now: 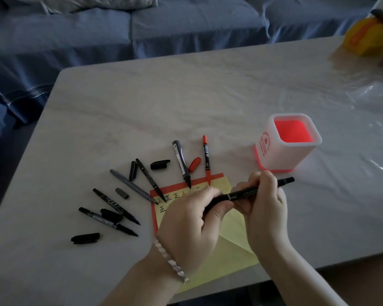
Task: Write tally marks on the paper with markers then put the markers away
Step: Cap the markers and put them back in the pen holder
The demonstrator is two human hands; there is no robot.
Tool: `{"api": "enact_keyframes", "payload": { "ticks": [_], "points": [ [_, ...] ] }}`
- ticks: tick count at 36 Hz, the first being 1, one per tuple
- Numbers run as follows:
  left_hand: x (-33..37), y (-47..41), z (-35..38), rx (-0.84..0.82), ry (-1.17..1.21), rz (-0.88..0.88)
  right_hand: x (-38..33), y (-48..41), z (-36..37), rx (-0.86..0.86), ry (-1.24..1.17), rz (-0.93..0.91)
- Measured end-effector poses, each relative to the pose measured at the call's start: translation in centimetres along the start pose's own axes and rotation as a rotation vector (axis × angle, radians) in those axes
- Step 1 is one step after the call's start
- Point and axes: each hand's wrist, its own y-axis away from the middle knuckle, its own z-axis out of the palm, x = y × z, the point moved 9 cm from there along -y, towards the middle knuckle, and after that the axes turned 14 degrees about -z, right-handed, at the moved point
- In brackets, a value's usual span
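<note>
Gripping a black marker (pixel 252 192) in the left hand (pixel 186 219), curled round its near end, and in the right hand (pixel 263 208), curled round the barrel, just above the yellow paper (pixel 230 250) on the pale table (pixel 164 107). Already inked along the sheet's top: a row of tally characters (pixel 170 198). Left to do, judging by the layout: capping six bare-tipped markers (pixel 181 164) fanned beside loose caps (pixel 160 164) and stowing all in the seemingly empty white pen holder (pixel 274 151), standing apart to the right
</note>
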Motion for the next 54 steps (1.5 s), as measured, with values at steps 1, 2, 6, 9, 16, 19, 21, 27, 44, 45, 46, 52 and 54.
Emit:
{"api": "enact_keyframes", "payload": {
  "ticks": [1, 2, 6, 9, 16, 19, 21, 27, 44, 45, 46, 52, 54],
  "points": [
    [-0.3, -0.2, 0.2, -0.044, 0.055, -0.064, 0.2, 0.0, 0.0, 0.010, -0.022, 0.002],
    [-0.7, -0.5, 0.5, -0.089, 0.116, -0.131, 0.5, 0.0, 0.0, 0.016, -0.043, 0.005],
    [-4.2, -0.6, 2.9, -0.394, 0.547, -0.604, 0.9, 0.1, 0.2, -0.054, -0.030, -0.059],
    [-5.6, -0.3, 3.6, -0.470, 0.525, -0.686, 1.7, 0.1, 0.0, -0.165, 0.084, -0.054],
    [-5.4, -2.6, 0.9, -0.181, 0.007, -0.353, -0.6, -2.6, -2.5, -0.347, 0.462, -0.169],
    [-4.1, -3.1, 1.4, -0.138, -0.066, -0.212, -3.5, -3.2, -1.8, -0.532, 0.817, -0.467],
    [-2.7, -3.4, 2.8, -0.188, -0.040, -0.133, -4.5, -2.9, -0.9, -0.683, 0.952, -0.597],
    [2.3, -5.3, 7.7, -0.277, 0.047, -0.030, -7.1, -3.3, -3.3, -0.725, 1.011, -0.639],
    [11.6, 0.3, 25.0, -0.755, -0.187, 0.140, -2.8, 7.9, -46.7, 0.839, 1.022, 0.167],
    [11.4, 0.6, 25.2, -0.765, -0.208, 0.140, -2.1, 8.5, -47.5, 0.861, 1.021, 0.213],
    [11.2, 0.7, 25.4, -0.772, -0.228, 0.137, -1.6, 8.8, -48.2, 0.873, 1.022, 0.246],
    [9.6, 0.7, 25.4, -0.776, -0.319, 0.090, -1.2, 8.7, -50.2, 0.846, 1.100, 0.391],
    [9.1, 0.7, 25.5, -0.786, -0.328, 0.063, -1.3, 8.5, -50.4, 0.826, 1.116, 0.420]
  ]
}}
